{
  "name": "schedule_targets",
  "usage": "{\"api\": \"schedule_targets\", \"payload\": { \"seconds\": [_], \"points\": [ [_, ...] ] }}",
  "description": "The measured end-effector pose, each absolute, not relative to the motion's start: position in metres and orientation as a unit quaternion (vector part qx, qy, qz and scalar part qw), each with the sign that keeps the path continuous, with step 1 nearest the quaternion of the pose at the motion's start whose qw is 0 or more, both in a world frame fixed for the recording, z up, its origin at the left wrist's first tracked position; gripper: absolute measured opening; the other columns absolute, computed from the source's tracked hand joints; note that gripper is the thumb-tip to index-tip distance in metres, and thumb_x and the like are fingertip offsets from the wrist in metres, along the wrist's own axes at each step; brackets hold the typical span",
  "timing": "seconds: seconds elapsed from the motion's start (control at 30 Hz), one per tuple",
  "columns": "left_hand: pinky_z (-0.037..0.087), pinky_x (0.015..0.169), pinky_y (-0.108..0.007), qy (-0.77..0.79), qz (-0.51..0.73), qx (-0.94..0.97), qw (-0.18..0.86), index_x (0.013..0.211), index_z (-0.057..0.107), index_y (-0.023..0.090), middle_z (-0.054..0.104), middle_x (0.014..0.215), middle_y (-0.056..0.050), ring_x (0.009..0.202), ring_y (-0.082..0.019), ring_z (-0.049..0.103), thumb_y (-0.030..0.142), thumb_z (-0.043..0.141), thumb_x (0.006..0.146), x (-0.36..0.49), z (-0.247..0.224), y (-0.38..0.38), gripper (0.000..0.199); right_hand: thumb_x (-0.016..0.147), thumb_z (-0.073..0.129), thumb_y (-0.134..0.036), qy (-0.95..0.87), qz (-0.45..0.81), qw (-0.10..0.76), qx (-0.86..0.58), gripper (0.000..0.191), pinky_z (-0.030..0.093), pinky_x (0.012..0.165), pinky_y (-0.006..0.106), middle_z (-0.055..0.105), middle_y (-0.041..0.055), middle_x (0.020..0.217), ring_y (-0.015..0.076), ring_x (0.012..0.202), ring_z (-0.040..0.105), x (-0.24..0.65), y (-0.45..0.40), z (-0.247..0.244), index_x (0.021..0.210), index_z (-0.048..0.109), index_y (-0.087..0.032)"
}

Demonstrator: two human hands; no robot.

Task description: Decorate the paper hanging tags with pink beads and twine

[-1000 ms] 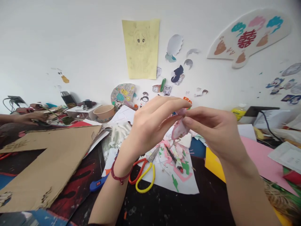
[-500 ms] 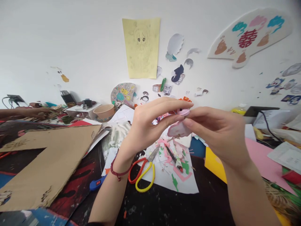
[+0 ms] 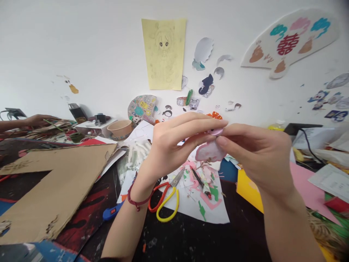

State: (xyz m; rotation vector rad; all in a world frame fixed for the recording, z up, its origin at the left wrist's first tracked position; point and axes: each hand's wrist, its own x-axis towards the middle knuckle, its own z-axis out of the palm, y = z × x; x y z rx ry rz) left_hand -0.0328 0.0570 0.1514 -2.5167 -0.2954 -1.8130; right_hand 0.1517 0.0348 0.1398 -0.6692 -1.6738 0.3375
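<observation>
Both of my hands are raised over the middle of the table, pinching one small craft piece between them. It has a lilac rounded part (image 3: 215,132) on top and a pale flap with a pink edge (image 3: 209,152) hanging below. My left hand (image 3: 174,142) is closed on the lilac part, its fingers covering much of it. From the right, my right hand (image 3: 253,153) pinches the piece where the flap meets the lilac part. Orange curled material (image 3: 215,115) shows just behind my left fingertips; whether it is attached to the piece, I cannot tell.
Below lie scissors (image 3: 168,202) with red and yellow handles, on white paper (image 3: 191,207) with pink and green scraps. Cut cardboard (image 3: 68,182) and a blue cutter (image 3: 111,212) are left. Another person's hand (image 3: 39,119) is far left. Yellow and pink paper (image 3: 308,189) lies right.
My left fingers have slid slightly right and cover more of the lilac part and its dark dot. The flap hangs slightly lower. The other person's hand at far left has lifted.
</observation>
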Motion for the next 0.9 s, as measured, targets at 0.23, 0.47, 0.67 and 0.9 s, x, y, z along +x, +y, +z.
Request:
{"api": "schedule_targets", "payload": {
  "seconds": [0.23, 0.47, 0.67, 0.9],
  "points": [
    [0.061, 0.085, -0.031, -0.106, -0.581, -0.807, 0.005, 0.110, 0.071, 0.031, 0.075, 0.108, 0.000, 0.099, -0.017, 0.072, 0.021, 0.061, 0.094, -0.033, 0.151, 0.055, 0.022, 0.083, 0.074, -0.024, -0.730, 0.215, 0.593, -0.261, 0.010, 0.059, 0.063, 0.029, 0.075, -0.0020, 0.079, 0.0141, 0.066, 0.069, 0.156, 0.038, 0.140, 0.091, 0.078, -0.029],
    [0.061, 0.085, -0.030, -0.110, -0.573, -0.812, 0.027, 0.114, 0.070, 0.031, 0.074, 0.110, 0.000, 0.099, -0.016, 0.071, 0.017, 0.063, 0.092, -0.033, 0.150, 0.054, 0.027, 0.081, 0.075, -0.023, -0.720, 0.191, 0.607, -0.278, 0.011, 0.061, 0.073, 0.031, 0.076, -0.0020, 0.083, 0.0153, 0.076, 0.071, 0.154, 0.036, 0.141, 0.089, 0.078, -0.029],
    [0.060, 0.084, -0.030, -0.116, -0.579, -0.805, 0.063, 0.114, 0.070, 0.031, 0.074, 0.108, -0.001, 0.097, -0.017, 0.071, 0.015, 0.061, 0.093, -0.032, 0.148, 0.051, 0.029, 0.084, 0.071, -0.022, -0.711, 0.122, 0.624, -0.301, 0.009, 0.061, 0.074, 0.036, 0.075, -0.0009, 0.081, 0.0175, 0.075, 0.069, 0.149, 0.029, 0.141, 0.087, 0.076, -0.029],
    [0.060, 0.081, -0.029, -0.126, -0.591, -0.793, 0.079, 0.109, 0.072, 0.028, 0.075, 0.103, -0.002, 0.091, -0.015, 0.071, 0.017, 0.062, 0.092, -0.027, 0.148, 0.051, 0.023, 0.082, 0.071, -0.017, -0.693, 0.060, 0.638, -0.331, 0.010, 0.057, 0.071, 0.035, 0.072, -0.0005, 0.079, 0.0165, 0.072, 0.065, 0.143, 0.025, 0.139, 0.084, 0.073, -0.027]
  ]
}}
